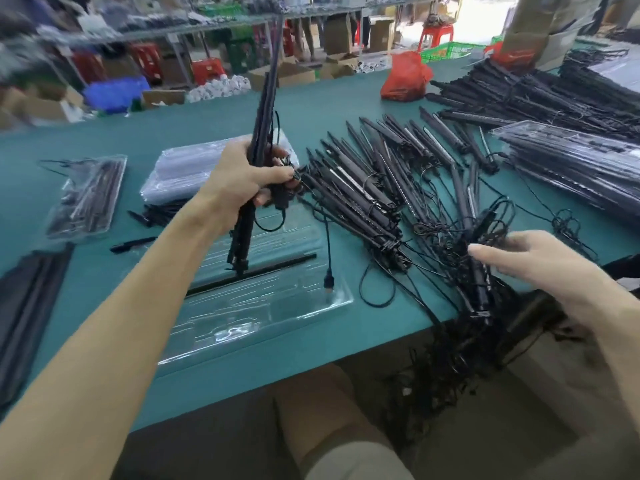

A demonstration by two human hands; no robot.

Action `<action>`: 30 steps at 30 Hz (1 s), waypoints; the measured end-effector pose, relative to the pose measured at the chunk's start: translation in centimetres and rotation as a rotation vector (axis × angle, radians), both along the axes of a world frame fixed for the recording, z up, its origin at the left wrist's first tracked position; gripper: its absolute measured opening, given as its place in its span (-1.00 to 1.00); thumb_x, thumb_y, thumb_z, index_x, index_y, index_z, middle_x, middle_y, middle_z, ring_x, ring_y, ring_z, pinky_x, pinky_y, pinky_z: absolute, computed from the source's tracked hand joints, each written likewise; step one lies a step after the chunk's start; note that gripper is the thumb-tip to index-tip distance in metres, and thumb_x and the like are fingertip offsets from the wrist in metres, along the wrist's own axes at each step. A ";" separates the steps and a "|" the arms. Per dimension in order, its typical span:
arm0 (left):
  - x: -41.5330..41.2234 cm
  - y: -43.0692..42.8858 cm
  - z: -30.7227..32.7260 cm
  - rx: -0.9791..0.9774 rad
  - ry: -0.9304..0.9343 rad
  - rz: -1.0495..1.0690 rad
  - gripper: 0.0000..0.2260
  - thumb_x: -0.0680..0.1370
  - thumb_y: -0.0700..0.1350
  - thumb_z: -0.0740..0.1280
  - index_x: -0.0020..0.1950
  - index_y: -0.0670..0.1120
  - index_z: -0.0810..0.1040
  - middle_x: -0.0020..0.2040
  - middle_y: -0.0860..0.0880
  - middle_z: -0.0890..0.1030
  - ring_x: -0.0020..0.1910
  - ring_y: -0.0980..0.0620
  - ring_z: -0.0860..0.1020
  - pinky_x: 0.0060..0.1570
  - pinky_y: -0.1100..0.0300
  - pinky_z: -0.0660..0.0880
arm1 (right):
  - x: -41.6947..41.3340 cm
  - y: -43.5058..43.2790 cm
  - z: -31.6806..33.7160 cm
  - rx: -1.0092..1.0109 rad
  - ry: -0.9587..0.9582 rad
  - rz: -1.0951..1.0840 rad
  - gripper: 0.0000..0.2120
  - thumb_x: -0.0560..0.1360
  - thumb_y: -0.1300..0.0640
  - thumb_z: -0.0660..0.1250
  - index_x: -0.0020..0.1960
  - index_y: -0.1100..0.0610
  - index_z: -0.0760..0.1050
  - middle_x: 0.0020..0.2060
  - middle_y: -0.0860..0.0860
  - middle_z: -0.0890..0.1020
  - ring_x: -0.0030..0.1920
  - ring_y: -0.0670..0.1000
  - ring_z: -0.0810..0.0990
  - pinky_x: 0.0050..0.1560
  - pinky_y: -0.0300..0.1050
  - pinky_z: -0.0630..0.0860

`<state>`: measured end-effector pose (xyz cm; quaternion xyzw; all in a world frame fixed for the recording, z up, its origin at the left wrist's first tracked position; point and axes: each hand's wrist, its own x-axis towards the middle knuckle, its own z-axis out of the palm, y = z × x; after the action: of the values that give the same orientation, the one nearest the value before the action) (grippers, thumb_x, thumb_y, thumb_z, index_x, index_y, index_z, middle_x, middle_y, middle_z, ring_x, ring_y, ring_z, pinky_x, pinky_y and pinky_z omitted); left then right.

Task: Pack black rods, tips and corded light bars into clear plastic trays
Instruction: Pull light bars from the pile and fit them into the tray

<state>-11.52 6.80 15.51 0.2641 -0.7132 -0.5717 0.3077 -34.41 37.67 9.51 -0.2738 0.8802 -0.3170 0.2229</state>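
Left hand (246,178) clenched round a bundle of light bars (265,109), held upright above the clear tray (277,327). The bundle's cord hangs down, with its USB plug (328,283) just over the tray. One black rod (277,268) lies across the tray.

Right hand (540,265): fingers straight, holding nothing, fingertips at the pile of corded light bars (363,188) near the table edge (contact unclear).

Stack of empty trays (180,171) behind the left hand. Packed tray (86,195) far left, stack of packed trays (571,161) far right. All on the green table (104,140).
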 end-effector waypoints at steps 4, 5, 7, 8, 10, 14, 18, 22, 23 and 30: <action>2.6 -0.5 -0.5 0.007 -0.108 -0.029 -0.81 0.49 -0.36 0.45 0.06 -0.22 0.54 -0.22 -0.09 0.59 -0.57 0.18 0.48 -0.63 0.37 0.27 | 2.9 -0.6 1.0 0.325 0.561 -0.106 -0.41 0.51 -0.25 0.36 -0.11 0.33 0.45 -0.22 0.23 0.56 -0.19 0.22 0.53 -0.25 0.02 0.46; 3.1 -0.6 -0.7 0.014 -0.113 -0.031 -0.81 0.50 -0.36 0.45 0.07 -0.22 0.54 -0.19 -0.13 0.58 -0.57 0.18 0.48 -0.63 0.37 0.27 | 3.6 -1.0 1.1 0.299 0.682 -0.133 -0.44 0.52 -0.23 0.36 -0.06 0.33 0.46 -0.16 0.25 0.54 -0.12 0.25 0.50 -0.20 0.08 0.47; 4.2 -0.9 -0.8 0.026 -0.095 -0.031 -0.81 0.50 -0.36 0.44 0.07 -0.22 0.54 -0.17 -0.14 0.57 -0.56 0.17 0.51 -0.64 0.37 0.26 | 5.2 -2.4 1.2 0.168 0.766 -0.106 -0.44 0.53 -0.18 0.35 0.21 0.30 0.48 0.08 0.28 0.49 0.13 0.29 0.41 0.05 0.21 0.47; 4.6 -1.0 -0.9 0.030 -0.084 -0.029 -0.81 0.50 -0.36 0.44 0.07 -0.21 0.53 -0.18 -0.12 0.57 -0.55 0.17 0.52 -0.64 0.37 0.26 | 6.0 -3.2 1.2 0.085 0.727 -0.039 -0.44 0.54 -0.17 0.34 0.31 0.26 0.46 0.16 0.25 0.47 0.20 0.27 0.38 0.14 0.21 0.44; 5.5 -1.2 -1.1 0.031 -0.079 -0.020 -0.80 0.50 -0.36 0.45 0.08 -0.22 0.54 -0.20 -0.09 0.57 -0.54 0.17 0.53 -0.63 0.37 0.26 | 8.0 -5.2 1.1 -0.085 0.544 0.147 -0.47 0.56 -0.14 0.33 0.39 0.17 0.44 0.19 0.13 0.50 0.23 0.14 0.43 0.24 0.10 0.44; 7.0 -1.8 -1.9 0.049 -0.067 0.046 -0.80 0.48 -0.32 0.48 0.07 -0.20 0.58 -0.19 -0.04 0.59 -0.53 0.17 0.45 -0.61 0.35 0.30 | 11.6 -9.7 -1.1 -0.220 0.360 0.384 -0.60 0.59 -0.05 0.34 0.35 0.12 0.49 0.08 -0.05 0.57 0.08 -0.06 0.54 0.20 -0.08 0.50; 7.9 -2.0 -2.8 0.095 -0.012 0.083 -0.81 0.49 -0.34 0.47 0.06 -0.18 0.59 -0.19 -0.02 0.57 -0.43 0.11 0.50 -0.60 0.34 0.31 | 14.6 -13.8 -3.6 -0.304 0.223 0.483 -0.49 0.58 -0.09 0.34 0.44 0.11 0.40 0.11 -0.10 0.56 0.03 -0.14 0.55 0.13 -0.14 0.50; 6.3 -0.7 -3.6 0.144 0.028 0.067 -0.86 0.53 -0.35 0.39 0.03 -0.17 0.60 -0.23 -0.01 0.57 -0.30 -0.05 0.46 -0.60 0.31 0.29 | 16.7 -16.9 -3.8 -0.451 -0.183 0.502 -0.25 0.48 -0.41 0.17 0.49 0.05 0.35 0.25 -0.08 0.57 0.26 -0.12 0.54 0.36 0.03 0.44; 5.5 -0.1 -3.7 0.159 0.050 0.062 -0.87 0.53 -0.35 0.37 0.03 -0.18 0.59 -0.26 0.00 0.57 -0.36 -0.02 0.43 -0.60 0.30 0.29 | 16.9 -17.5 -3.7 -0.513 -0.300 0.507 -0.26 0.46 -0.46 0.12 0.42 0.01 0.43 0.24 -0.08 0.59 0.28 -0.11 0.54 0.37 0.09 0.44; -1.1 2.5 -4.2 0.478 0.166 0.082 -0.91 0.60 -0.29 0.31 0.08 -0.17 0.53 -0.24 -0.13 0.60 -0.48 0.05 0.50 -0.43 0.23 0.50 | 14.9 -18.9 -1.7 -0.736 -0.594 0.354 -0.32 0.30 -0.47 0.42 0.16 0.03 0.52 0.13 0.10 0.68 0.14 0.13 0.68 0.16 0.16 0.59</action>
<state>-12.61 9.26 11.27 0.3103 -0.5186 -0.7308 0.3172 -19.52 18.76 7.85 -0.3773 0.5489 -0.6280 0.4025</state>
